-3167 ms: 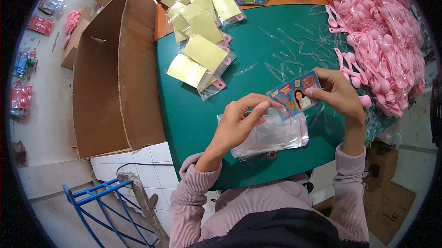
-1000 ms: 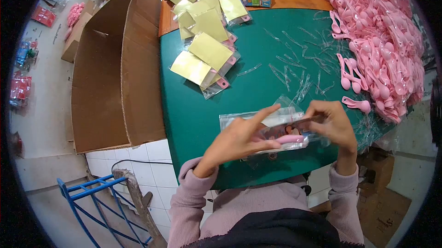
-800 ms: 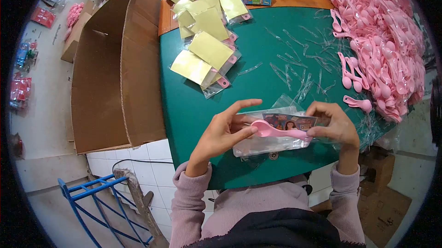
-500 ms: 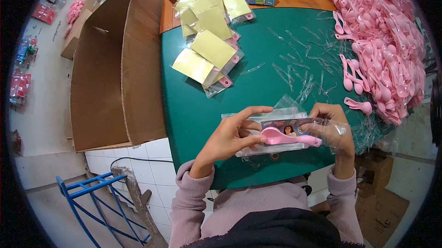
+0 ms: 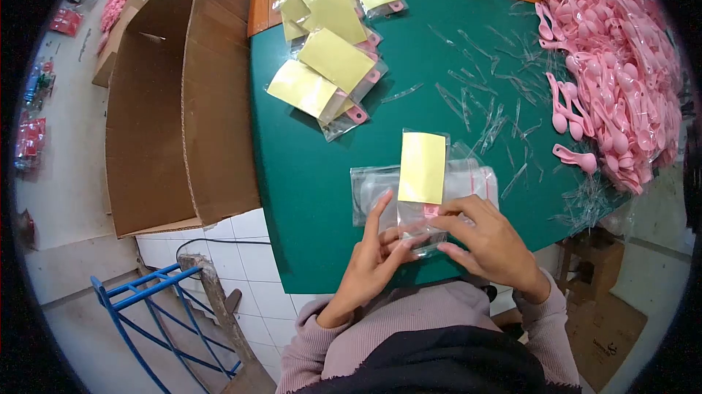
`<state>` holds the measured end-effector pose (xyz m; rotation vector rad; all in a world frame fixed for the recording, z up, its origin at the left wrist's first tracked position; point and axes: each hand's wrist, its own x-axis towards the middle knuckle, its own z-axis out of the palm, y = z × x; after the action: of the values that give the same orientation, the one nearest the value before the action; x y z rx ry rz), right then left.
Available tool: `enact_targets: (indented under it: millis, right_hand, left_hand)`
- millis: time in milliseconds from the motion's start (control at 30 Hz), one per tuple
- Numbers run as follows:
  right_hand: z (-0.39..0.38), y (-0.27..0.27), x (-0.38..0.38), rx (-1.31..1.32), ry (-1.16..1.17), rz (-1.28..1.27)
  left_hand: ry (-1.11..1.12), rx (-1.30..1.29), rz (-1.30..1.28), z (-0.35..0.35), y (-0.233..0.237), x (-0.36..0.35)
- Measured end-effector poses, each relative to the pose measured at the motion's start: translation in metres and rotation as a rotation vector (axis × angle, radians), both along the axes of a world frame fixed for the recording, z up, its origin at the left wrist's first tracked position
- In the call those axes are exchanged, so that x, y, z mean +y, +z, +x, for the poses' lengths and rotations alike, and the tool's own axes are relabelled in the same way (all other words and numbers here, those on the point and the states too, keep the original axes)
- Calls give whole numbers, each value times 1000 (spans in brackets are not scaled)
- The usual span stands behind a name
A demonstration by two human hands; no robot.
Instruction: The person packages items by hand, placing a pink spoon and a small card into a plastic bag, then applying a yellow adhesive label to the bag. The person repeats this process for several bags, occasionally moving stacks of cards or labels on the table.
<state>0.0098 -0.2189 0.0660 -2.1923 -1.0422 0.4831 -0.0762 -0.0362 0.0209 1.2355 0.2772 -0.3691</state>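
Head view, clear bag [image 5: 411, 214], yellow card [image 5: 422, 167], pink handle [image 5: 431, 210] inside

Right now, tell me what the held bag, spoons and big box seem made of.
Bag: clear, glossy plastic film, apparently; it's see-through with creases and glints. Spoons: probably moulded plastic, smooth, evenly pink with soft shine. Box: matt brown cardboard; ribbed cut edge.

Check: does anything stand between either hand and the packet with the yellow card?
Nothing visible does: the left hand and right hand are both at the near end of the packet, and the flat clear bags lie beneath it, not in between.
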Motion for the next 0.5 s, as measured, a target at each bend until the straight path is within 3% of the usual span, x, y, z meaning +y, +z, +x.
enact_targets:
  millis: [167,233,500]
  right_hand:
    - [-1,-17,10,-12,-52,108]
    - [9,-21,16,-294,-100,9]
    - [17,-41,14,-325,-141,-148]
  left_hand:
    - [-12,-9,0,-6,-2,1]
    - [-57,-21,34,-4,1,2]
    - [-72,73,121,-6,6,4]
